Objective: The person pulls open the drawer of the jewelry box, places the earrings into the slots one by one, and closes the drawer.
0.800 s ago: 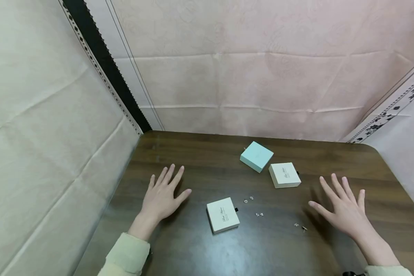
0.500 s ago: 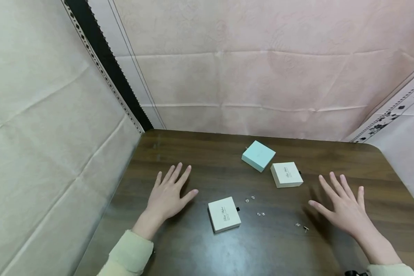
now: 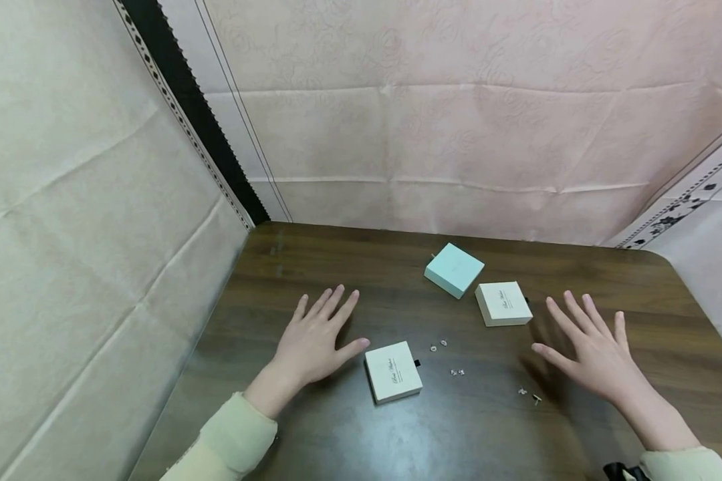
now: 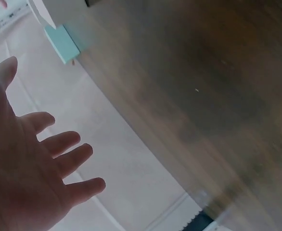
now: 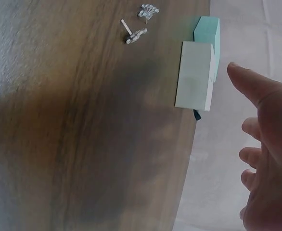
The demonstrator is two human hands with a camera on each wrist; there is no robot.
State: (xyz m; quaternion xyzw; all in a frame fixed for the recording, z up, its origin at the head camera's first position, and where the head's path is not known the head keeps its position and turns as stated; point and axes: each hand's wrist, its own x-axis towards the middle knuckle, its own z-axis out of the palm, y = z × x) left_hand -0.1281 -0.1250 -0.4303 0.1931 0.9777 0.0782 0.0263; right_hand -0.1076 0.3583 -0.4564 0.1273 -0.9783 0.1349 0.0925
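My left hand [image 3: 313, 341] hovers over the left of the table, fingers spread and holding nothing. Its thumb tip comes right beside the corner of a white jewellery box [image 3: 394, 374] with printed lettering and a black ribbon tab. My right hand [image 3: 598, 357], also spread and holding nothing, is over the right side. Nearest to it lie two silvery stud earrings [image 5: 136, 35], sparkling, one with its post sticking up. A second white jewellery box [image 3: 503, 304] sits farther back, beside a teal box [image 3: 454, 270]. In the left wrist view, the left palm [image 4: 25, 178] shows bare.
Between the hands lie another pair of small silvery studs [image 3: 457, 372] and two tiny ring-like pieces [image 3: 443, 343]. The dark wooden table [image 3: 313, 441] ends at a pale cloth backdrop [image 3: 457, 153], with more cloth at both sides.
My left hand has moved right, up to the nearer white box. My right hand has shifted slightly left and away from me. The boxes and studs stay put; the view drifts a little.
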